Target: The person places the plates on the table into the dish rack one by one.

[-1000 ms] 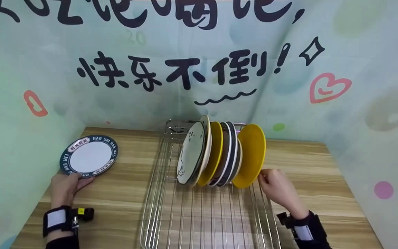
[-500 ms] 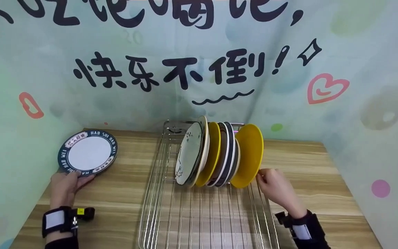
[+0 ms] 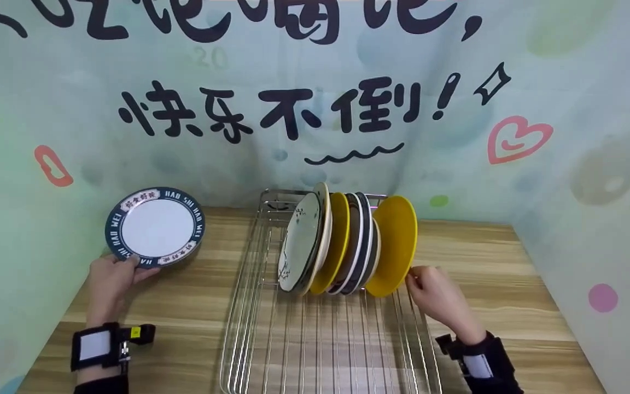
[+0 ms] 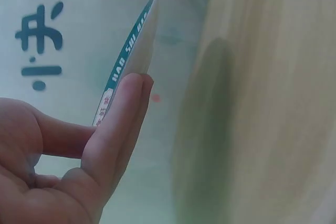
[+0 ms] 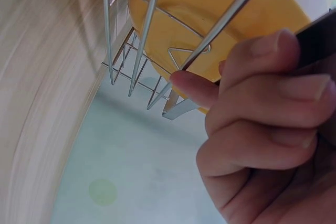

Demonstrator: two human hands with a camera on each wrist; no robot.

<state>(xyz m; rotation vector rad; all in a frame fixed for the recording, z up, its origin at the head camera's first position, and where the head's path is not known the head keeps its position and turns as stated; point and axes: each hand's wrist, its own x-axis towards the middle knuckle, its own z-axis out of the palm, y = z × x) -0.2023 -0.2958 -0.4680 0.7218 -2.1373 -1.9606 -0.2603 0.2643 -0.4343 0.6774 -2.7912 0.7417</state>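
Observation:
My left hand [image 3: 112, 276] pinches the lower rim of a white plate [image 3: 157, 227] with a dark blue lettered border. It holds the plate tilted above the table, left of the rack; the left wrist view shows the plate [image 4: 126, 59] almost edge-on. At the rack's right side, my right hand [image 3: 438, 298] pinches the lower edge of a yellow plate [image 3: 394, 246]. In the right wrist view its fingers are curled, with the index fingertip [image 5: 189, 85] by a rack wire and the plate's underside [image 5: 210, 3]; the thumb is hidden.
Several plates stand on edge in the back of a metal wire rack [image 3: 337, 345]: a white one [image 3: 299, 243] with a branch pattern, another yellow one [image 3: 334, 246], and dark and white ones. The rack sits on a wood-grain table [image 3: 184, 317]. A printed cloth wall [image 3: 227, 164] closes off the back.
My left hand has lifted the blue-rimmed plate and moved it slightly right and farther back. My right hand and the plates in the rack have stayed in place.

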